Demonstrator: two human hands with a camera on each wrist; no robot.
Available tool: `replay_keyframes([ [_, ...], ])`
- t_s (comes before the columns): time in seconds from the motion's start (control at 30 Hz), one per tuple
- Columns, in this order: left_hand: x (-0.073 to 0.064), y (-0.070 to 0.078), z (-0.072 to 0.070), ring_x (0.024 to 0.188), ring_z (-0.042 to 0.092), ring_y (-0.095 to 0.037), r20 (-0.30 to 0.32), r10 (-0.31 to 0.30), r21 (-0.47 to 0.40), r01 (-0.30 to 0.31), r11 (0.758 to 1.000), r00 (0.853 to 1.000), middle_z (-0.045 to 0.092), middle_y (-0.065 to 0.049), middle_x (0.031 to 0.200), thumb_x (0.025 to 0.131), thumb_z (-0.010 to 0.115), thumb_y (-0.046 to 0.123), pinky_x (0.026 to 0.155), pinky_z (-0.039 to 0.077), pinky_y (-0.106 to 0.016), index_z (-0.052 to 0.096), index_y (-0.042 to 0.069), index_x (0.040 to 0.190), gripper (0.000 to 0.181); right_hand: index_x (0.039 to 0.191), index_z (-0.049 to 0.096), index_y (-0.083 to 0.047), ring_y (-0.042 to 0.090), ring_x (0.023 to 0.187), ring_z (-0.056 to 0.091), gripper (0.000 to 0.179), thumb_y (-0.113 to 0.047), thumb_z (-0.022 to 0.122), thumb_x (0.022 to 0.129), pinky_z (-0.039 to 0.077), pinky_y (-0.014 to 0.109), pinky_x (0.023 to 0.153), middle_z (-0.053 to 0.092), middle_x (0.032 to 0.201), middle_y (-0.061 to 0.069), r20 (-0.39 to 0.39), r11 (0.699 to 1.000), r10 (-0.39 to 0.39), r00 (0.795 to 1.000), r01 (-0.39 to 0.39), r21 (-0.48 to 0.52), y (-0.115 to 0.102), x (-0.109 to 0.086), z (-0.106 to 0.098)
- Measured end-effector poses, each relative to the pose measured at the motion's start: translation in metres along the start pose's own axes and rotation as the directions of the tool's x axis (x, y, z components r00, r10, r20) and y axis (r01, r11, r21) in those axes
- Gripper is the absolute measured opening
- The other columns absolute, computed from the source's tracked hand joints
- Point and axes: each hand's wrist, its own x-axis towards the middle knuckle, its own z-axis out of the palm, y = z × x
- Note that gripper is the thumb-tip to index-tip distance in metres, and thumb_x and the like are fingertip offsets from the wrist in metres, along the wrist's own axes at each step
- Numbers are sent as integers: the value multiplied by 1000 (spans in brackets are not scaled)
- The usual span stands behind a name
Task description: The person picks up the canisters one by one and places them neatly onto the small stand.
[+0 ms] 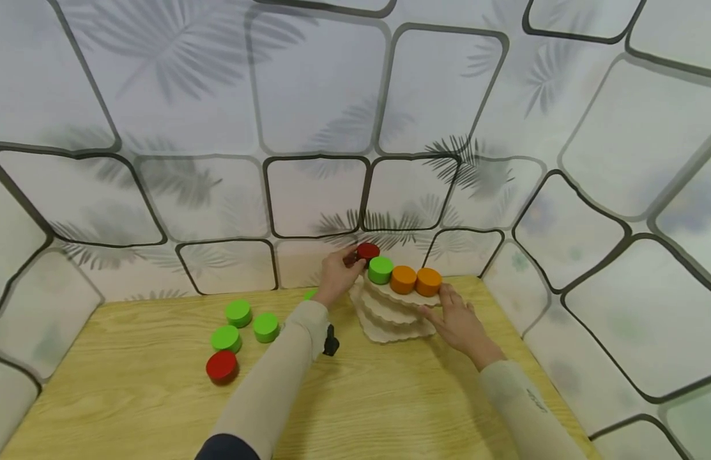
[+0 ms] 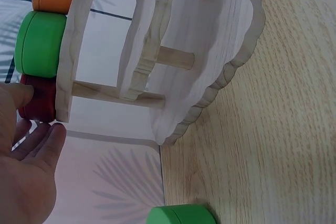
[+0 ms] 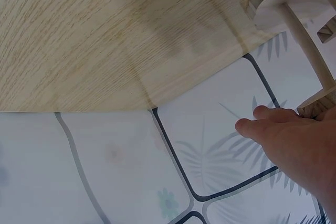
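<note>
Left hand [image 1: 340, 273] pinches red disc [image 1: 368, 252], likely light, hard and slick, best taken by its sides, atop wooden stand [image 1: 388, 311] between the hands; right hand [image 1: 461, 324], fingers loosely extended, touches stand's edge.

- A light wooden desk [image 1: 355, 409] with visible grain runs back to the patterned wall covering.
- Toward its left side sit a green cylinder [image 1: 238, 313], a second green one [image 1: 266, 327] and a third [image 1: 226, 339], close together.
- A red cylinder [image 1: 222, 368] sits just in front of the third.
- Another green cylinder [image 2: 181, 214] sits nearer the middle.
- A tiered wooden stand [image 1: 389, 331] rests farther right on its scalloped base.
</note>
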Motion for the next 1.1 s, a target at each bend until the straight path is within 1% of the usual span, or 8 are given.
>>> replay_keyframes([
  [0.1,0,0,0,112,73,-35,12,-11,9,11,1000,1000,75,-22,123,100,71,17,97,61,-45,64,1,143,46,165,11,10,54,155,24,94,-61,39,110,14,75,124,15,170,35,-1,1000,-3,1000,3,-5,0,0,-1],
  [0.27,-3,0,-8,113,73,-37,9,-16,15,16,1000,1000,74,-24,124,100,71,15,98,61,-46,64,0,142,46,165,11,10,54,155,25,93,-61,37,110,15,75,124,15,170,35,-4,1000,-18,1000,18,-11,-4,1,0],
  [0.43,-8,0,-18,114,72,-40,-5,-17,-8,17,1000,1000,72,-27,125,98,71,12,99,60,-47,63,-3,142,48,164,11,11,54,156,22,93,-61,38,110,13,75,124,16,170,35,-5,1000,-15,1000,15,-6,-3,0,1],
  [0.57,-14,-2,-26,118,70,-41,-14,-31,-57,30,998,999,70,-27,130,98,71,11,102,59,-48,64,-5,139,45,164,12,11,54,155,23,94,-61,37,110,13,76,124,16,170,36,-10,1000,-16,1000,16,-10,-1,-1,1],
  [0.7,-27,-4,-33,121,68,-40,6,-52,-115,52,992,999,69,-26,133,98,71,10,103,58,-50,65,-7,135,41,163,13,12,56,155,23,94,-61,38,110,14,77,123,15,169,37,-8,1000,-19,1000,19,-1,-1,-1,1],
  [0.83,-42,-9,-43,119,68,-38,31,-52,-140,56,989,998,69,-25,133,99,70,14,101,59,-49,66,-4,134,39,163,13,13,57,154,23,95,-61,38,110,14,78,122,15,169,38,-11,1000,-23,1000,23,1,1,-2,2],
  [0.93,-55,-15,-50,116,70,-36,29,-52,-137,55,989,998,71,-24,130,98,71,15,98,61,-46,69,-1,131,36,163,12,13,58,154,23,95,-62,38,110,14,78,122,15,169,38,-5,1000,-18,1000,18,3,2,-2,2],
  [1.1,-79,-20,-66,113,72,-34,7,-64,-151,64,987,998,74,-20,124,95,76,11,95,62,-46,71,1,127,34,163,12,13,59,152,24,96,-62,37,110,15,78,121,14,168,39,1,1000,-25,1000,25,-5,1,-1,1],
])
